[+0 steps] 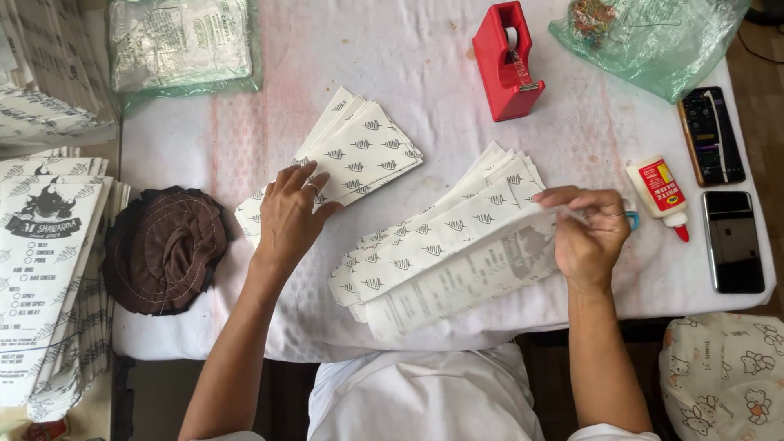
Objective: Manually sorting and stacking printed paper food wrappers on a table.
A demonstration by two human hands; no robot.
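Note:
Two fanned piles of white paper bags with a small leaf print lie on the white cloth-covered table (425, 90). My left hand (291, 214) rests flat, fingers apart, on the far-left pile (359, 151). My right hand (590, 235) pinches the upper right edge of the top printed bag (465, 278) of the nearer pile (441, 233), lifting that edge a little. A small blue object shows just behind my right hand, mostly hidden.
A red tape dispenser (508, 61) stands at the back. A glue bottle (661, 196), a remote (712, 135) and a phone (732, 241) lie at the right. Dark brown cloth (163, 249) and stacked printed bags (49, 269) sit left; plastic bags (184, 41) lie behind.

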